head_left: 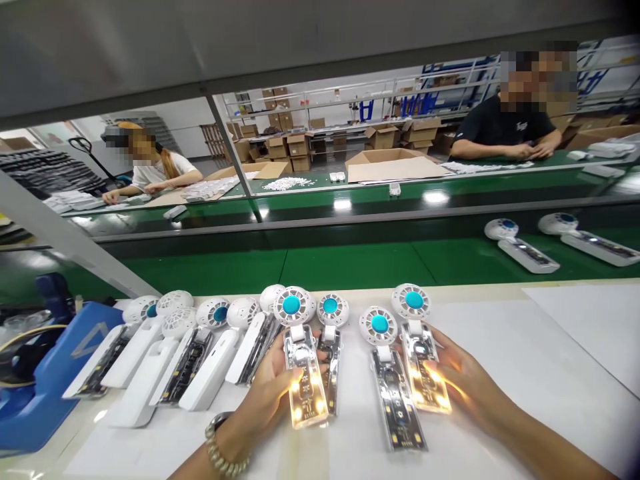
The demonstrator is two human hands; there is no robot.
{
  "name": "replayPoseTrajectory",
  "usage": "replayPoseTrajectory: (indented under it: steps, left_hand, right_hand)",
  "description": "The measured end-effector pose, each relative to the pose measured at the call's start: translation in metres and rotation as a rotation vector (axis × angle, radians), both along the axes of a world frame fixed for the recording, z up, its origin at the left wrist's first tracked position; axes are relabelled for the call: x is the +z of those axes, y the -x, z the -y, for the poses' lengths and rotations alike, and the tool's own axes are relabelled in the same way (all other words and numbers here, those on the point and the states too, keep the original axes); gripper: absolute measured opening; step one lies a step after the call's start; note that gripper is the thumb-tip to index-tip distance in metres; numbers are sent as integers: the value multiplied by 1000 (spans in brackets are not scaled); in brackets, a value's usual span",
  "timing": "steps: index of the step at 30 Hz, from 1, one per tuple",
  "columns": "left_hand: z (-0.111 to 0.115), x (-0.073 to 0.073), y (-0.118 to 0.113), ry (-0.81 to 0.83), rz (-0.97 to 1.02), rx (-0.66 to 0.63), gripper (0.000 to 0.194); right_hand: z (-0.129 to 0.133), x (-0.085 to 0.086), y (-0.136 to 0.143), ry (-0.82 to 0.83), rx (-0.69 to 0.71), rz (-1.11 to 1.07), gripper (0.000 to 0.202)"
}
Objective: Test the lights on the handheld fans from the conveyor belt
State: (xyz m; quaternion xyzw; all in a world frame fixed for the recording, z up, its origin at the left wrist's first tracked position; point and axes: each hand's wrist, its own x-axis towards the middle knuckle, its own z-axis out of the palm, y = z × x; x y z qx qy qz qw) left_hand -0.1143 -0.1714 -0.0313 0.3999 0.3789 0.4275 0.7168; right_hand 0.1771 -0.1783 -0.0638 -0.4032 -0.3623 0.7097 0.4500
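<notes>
My left hand (270, 383), a beaded bracelet at its wrist, is closed round a white handheld fan (306, 383) with a clear-covered circuit board and glowing warm lights. Just behind it stands a second, unlit fan (332, 310); fingers show between the two, but I cannot tell if they grip it. My right hand (463, 377) is closed on another lit fan (423, 367), its thumb on the board. An unlit fan (397, 400) overlaps that one on its left; whether my right fingers hold it too is hidden. All four heads have blue-green centres.
Several white fans (215, 370) lie in a row at left, beside a blue holder (75, 373). White paper (500, 340) covers the bench. Beyond runs a green conveyor (350, 260) carrying two fans (529, 255) at right. Two people work across the line. A metal beam (300, 40) hangs overhead.
</notes>
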Motion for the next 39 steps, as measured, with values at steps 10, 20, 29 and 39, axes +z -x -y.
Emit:
replayPoseTrajectory:
  steps: [10, 20, 29, 39]
  left_hand:
    - [2, 1, -2, 1, 36, -12, 55]
    - [2, -2, -1, -1, 68, -17, 56]
    - [4, -3, -2, -49, 49, 4, 66]
    - [4, -1, -1, -16, 44, -10, 71]
  right_hand:
    - [-5, -7, -2, -21, -8, -28, 78]
    - [-6, -6, -2, -7, 0, -51, 76]
    - [-5, -2, -1, -63, 48, -15, 79]
    - [-4, -5, -2, -61, 20, -51, 86]
